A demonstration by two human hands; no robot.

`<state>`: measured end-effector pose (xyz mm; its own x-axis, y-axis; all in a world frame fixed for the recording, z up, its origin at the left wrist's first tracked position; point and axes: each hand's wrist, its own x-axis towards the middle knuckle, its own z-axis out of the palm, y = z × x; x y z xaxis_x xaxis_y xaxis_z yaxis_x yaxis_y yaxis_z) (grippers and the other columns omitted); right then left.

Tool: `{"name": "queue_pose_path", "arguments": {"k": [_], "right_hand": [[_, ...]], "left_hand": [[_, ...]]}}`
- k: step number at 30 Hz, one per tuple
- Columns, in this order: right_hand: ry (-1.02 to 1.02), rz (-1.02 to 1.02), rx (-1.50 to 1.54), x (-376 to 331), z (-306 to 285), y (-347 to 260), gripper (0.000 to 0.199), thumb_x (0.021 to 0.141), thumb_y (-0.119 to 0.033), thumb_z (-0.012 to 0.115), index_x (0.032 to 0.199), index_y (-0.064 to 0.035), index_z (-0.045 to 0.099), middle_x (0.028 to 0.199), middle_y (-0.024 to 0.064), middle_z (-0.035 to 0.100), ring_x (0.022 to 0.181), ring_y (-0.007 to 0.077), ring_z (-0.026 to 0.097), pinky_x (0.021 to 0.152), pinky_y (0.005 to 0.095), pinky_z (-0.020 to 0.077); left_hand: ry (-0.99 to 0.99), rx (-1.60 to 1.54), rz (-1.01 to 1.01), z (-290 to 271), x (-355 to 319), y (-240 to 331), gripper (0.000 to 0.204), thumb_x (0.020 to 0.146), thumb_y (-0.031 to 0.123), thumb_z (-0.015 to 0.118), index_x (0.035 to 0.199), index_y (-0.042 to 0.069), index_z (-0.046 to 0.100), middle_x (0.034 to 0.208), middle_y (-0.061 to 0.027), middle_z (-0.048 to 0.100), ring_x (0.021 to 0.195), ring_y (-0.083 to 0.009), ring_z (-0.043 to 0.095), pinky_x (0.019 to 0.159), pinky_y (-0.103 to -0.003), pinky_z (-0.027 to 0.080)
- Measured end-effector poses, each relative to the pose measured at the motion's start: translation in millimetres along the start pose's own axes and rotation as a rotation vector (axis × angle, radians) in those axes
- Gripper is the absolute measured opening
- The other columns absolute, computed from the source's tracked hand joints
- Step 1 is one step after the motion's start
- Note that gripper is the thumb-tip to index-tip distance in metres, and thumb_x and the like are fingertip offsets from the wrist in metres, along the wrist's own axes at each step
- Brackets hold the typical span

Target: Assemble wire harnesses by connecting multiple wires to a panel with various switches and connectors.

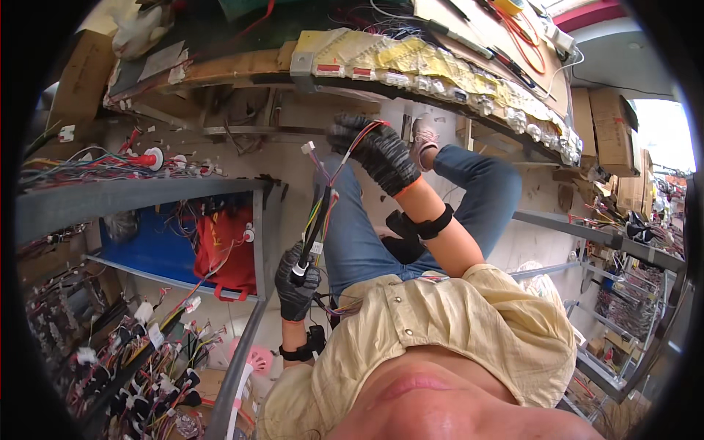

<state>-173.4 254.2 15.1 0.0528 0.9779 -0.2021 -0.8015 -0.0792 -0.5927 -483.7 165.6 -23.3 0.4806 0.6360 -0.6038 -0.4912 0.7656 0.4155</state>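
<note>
Wire-strewn racks ring the seated person. Left hand grips the wire bundle low, closed around it; right hand pinches its loose red wires higher, below the surface. Pulling too hard could probably slip strands free or tangle them.

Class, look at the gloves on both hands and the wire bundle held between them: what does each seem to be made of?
The glove on the left hand and on the right hand looks like dark grey knitted fabric, matte and speckled, perhaps coated. The wire bundle appears to be plastic-insulated wire: thin, smooth strands in red, green, yellow and purple, partly wrapped in what looks like black tape.
</note>
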Motion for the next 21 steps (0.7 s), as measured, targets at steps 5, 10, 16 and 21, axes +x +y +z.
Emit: {"name": "queue_pose_path", "arguments": {"k": [5, 10, 16, 21], "right_hand": [[0.054, 0.056, 0.286, 0.6, -10.7, 7.2, 0.045, 0.088, -0.010, 0.052, 0.129, 0.0064, 0.043, 0.126, 0.0216, 0.053, 0.119, 0.0361, 0.051, 0.103, 0.0461, 0.0398], [0.312, -0.117, -0.031, 14.1, 35.9, 2.9, 0.026, 0.089, -0.005, 0.053, 0.113, 0.0036, 0.058, 0.118, 0.0176, 0.060, 0.105, 0.0270, 0.062, 0.086, 0.0349, 0.0513], [0.131, -0.408, -1.301, 39.8, 39.2, -15.0, 0.023, 0.090, -0.002, 0.050, 0.108, 0.0014, 0.062, 0.102, 0.0173, 0.064, 0.091, 0.0301, 0.064, 0.078, 0.0346, 0.0509], [0.090, -0.743, -1.432, 64.8, 18.2, -6.9, 0.027, 0.083, -0.002, 0.055, 0.110, -0.0010, 0.062, 0.099, 0.0174, 0.062, 0.086, 0.0334, 0.061, 0.075, 0.0372, 0.0494]], "left_hand": [[0.107, 1.360, 0.922, 13.3, 14.2, -5.6, 0.048, 0.068, 0.000, 0.069, 0.114, 0.007, 0.062, 0.087, -0.0115, 0.060, 0.076, -0.0267, 0.056, 0.071, -0.038, 0.048], [0.218, 1.587, 1.028, 18.8, 21.2, -9.5, 0.045, 0.070, 0.005, 0.073, 0.113, 0.005, 0.061, 0.095, -0.0121, 0.062, 0.081, -0.0283, 0.057, 0.078, -0.040, 0.046], [0.101, 1.427, 0.967, 29.7, 24.2, -2.7, 0.038, 0.081, 0.014, 0.066, 0.115, -0.001, 0.055, 0.101, -0.0121, 0.061, 0.086, -0.0229, 0.059, 0.078, -0.036, 0.049], [0.058, 0.713, 0.436, 55.2, 25.8, 9.5, 0.021, 0.087, 0.007, 0.050, 0.107, 0.001, 0.051, 0.095, -0.0059, 0.053, 0.080, -0.0165, 0.059, 0.067, -0.029, 0.050]]}}
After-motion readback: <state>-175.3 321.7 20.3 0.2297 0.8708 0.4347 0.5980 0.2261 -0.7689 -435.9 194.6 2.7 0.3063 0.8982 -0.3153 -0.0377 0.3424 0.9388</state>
